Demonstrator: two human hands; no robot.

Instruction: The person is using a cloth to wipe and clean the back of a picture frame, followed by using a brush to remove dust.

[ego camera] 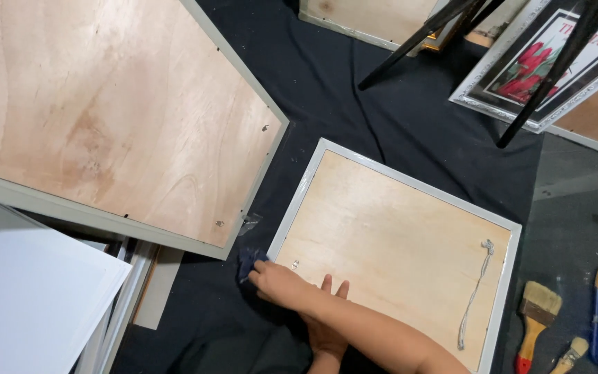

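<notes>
Right hand [278,282] reaches across the body to the near left corner of a small white-framed picture frame [396,242] lying face down on black cloth [354,104]; its fingers are closed around a dark blue rag [249,262], pressed against that corner. Left hand [327,325] lies beneath the right forearm, fingers spread flat on the plywood backing. A white hanging cord [475,294] lies on the backing toward the frame's right side. Two paintbrushes [536,315] rest just right of the frame. Farther left, a large frame [105,118] lies back-up. At the far right, a framed flower print [548,59] sits under black stand legs [423,34].
</notes>
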